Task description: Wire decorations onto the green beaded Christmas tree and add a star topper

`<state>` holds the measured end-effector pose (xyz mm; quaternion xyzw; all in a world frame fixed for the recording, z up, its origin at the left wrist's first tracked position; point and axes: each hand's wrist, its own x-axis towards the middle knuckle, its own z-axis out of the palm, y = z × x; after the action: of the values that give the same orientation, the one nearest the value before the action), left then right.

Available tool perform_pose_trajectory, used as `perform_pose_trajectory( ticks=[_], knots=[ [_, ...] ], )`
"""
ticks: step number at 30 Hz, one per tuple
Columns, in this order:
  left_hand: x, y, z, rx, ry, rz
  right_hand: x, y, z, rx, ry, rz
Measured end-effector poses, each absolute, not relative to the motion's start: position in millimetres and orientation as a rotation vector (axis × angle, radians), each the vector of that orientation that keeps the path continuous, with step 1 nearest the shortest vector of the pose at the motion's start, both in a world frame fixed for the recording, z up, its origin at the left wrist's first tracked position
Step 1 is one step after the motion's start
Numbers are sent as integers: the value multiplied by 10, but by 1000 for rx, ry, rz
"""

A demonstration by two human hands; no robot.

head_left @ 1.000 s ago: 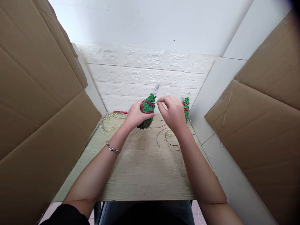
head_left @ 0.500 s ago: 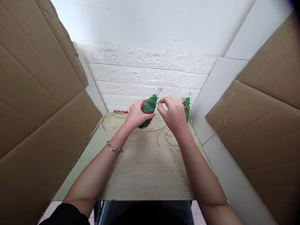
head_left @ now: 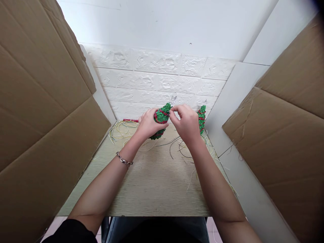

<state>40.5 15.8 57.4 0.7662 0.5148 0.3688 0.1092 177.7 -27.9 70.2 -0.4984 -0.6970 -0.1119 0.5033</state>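
Observation:
A small green Christmas tree [head_left: 162, 115] with red garland bands leans to the right in my left hand [head_left: 149, 125], whose fingers wrap around its middle. A clear star-like topper [head_left: 173, 99] stands at its tip. My right hand [head_left: 186, 119] is at the tree's upper right side, thumb and forefinger pinched close to the surface. What the pinch holds is too small to make out now. Another green tree [head_left: 201, 119] with red bands and a clear topper stands behind my right hand, partly hidden by it.
Loose pale and yellowish cords [head_left: 120, 131] lie coiled at the table's back left beside a red strip [head_left: 130, 120]. Dark thin cords [head_left: 174, 143] lie on the wooden table [head_left: 157, 189]. Cardboard panels [head_left: 48, 111] flank both sides, and a white brick-patterned wall [head_left: 157, 64] rises behind.
My right hand's pinched fingertips have come closer to the held tree; the thin dark strand that showed between them and the tree is now barely visible. My left hand keeps its grip.

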Motion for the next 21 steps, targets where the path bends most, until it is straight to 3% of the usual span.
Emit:
perform_pose_trajectory(
  ticks=[21],
  knots=[
    [418,90,628,2193,1477,1040,1726,-259,618,-1127,-1622,-124]
  ],
)
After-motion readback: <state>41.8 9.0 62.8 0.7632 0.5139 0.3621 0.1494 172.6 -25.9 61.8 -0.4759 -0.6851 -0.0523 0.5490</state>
